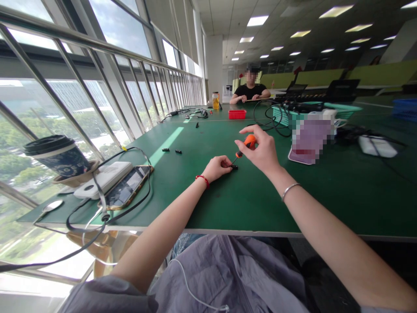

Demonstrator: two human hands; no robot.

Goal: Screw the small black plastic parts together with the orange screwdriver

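Note:
In the head view a small black part (234,167) lies on the green table, pinched at its left end by the fingers of my left hand (217,168). A screwdriver (249,142) with an orange and black handle slants down to it, its shaft meeting or nearly meeting the part. My right hand (262,148) is around the handle, with the thumb and a finger reaching out to the left. Some of its fingers are hidden behind the tool and hand. Two similar black pieces (166,150) lie farther left on the table.
At left a lidded paper cup (58,156), a white power bank (104,179), a phone (125,189) and looping cables crowd the table edge. To the right are a second phone (309,141) and a green basket (282,115). Beyond sit a red tray (237,114) and another person (250,89).

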